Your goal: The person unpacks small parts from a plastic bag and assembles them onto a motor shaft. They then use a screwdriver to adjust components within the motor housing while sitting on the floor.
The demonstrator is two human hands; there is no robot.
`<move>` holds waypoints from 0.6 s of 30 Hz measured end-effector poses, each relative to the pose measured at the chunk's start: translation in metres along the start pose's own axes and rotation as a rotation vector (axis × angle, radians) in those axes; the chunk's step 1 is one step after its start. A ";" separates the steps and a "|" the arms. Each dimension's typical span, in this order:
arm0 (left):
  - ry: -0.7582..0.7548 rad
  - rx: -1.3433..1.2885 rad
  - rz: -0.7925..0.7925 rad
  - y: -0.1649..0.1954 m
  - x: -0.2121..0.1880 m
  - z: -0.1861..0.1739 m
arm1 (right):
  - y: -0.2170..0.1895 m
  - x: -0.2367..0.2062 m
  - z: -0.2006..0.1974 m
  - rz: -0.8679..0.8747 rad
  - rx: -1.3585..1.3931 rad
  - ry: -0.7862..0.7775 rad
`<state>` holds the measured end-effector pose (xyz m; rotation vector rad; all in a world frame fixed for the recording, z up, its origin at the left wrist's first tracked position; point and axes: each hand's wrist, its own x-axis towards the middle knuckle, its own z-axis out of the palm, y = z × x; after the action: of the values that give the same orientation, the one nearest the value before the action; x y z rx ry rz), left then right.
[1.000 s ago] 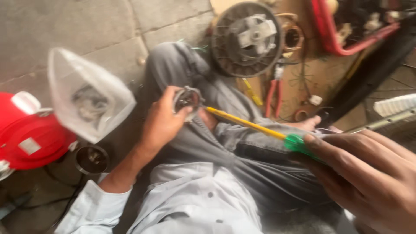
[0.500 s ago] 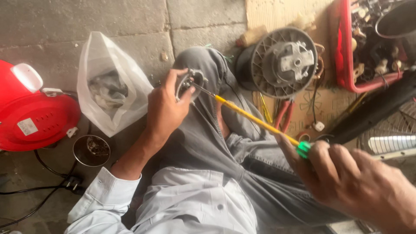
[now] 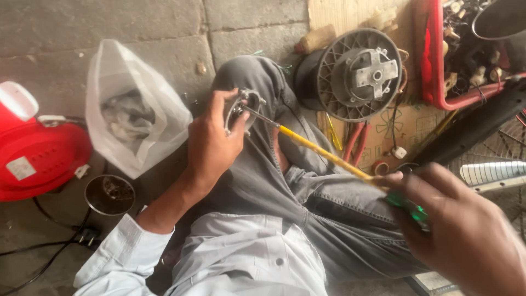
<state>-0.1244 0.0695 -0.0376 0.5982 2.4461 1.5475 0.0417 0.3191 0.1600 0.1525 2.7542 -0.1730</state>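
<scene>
my left hand (image 3: pixel 211 143) grips a small metal part (image 3: pixel 245 107); my right hand (image 3: pixel 466 230) is clenched around a long screwdriver (image 3: pixel 329 157), its tip in that part.

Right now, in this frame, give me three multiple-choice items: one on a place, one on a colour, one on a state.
1. Where does the clear plastic bag lie?
A. between the red cord reel and the bent knee
B. inside the red crate
C. on the fan grille

2. What colour is the screwdriver shaft's sleeve?
A. blue
B. yellow
C. white

3. What is the left hand doing?
A. resting flat on the floor
B. gripping the small metal motor part
C. holding the pliers

Answers: 1 A, the bag sits on the paving beside the reel. 2 B, the sleeve is yellow up to the right hand. 3 B, its fingers wrap the part as the screwdriver tip meets it.
</scene>
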 end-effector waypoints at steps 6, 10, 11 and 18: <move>-0.077 0.017 -0.024 -0.002 0.003 0.024 | 0.033 -0.009 0.001 -0.643 -0.660 0.098; -0.111 0.079 -0.016 -0.015 0.012 0.023 | 0.027 0.010 0.014 -0.401 -0.240 0.056; -0.095 0.110 -0.033 -0.015 0.011 0.019 | 0.025 0.014 0.013 -0.270 -0.020 0.066; -0.069 0.077 0.014 0.005 0.008 0.023 | 0.030 0.009 0.016 0.146 0.476 -0.151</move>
<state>-0.1220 0.0935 -0.0427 0.6716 2.4641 1.4191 0.0430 0.3471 0.1392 0.4440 2.4918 -0.7650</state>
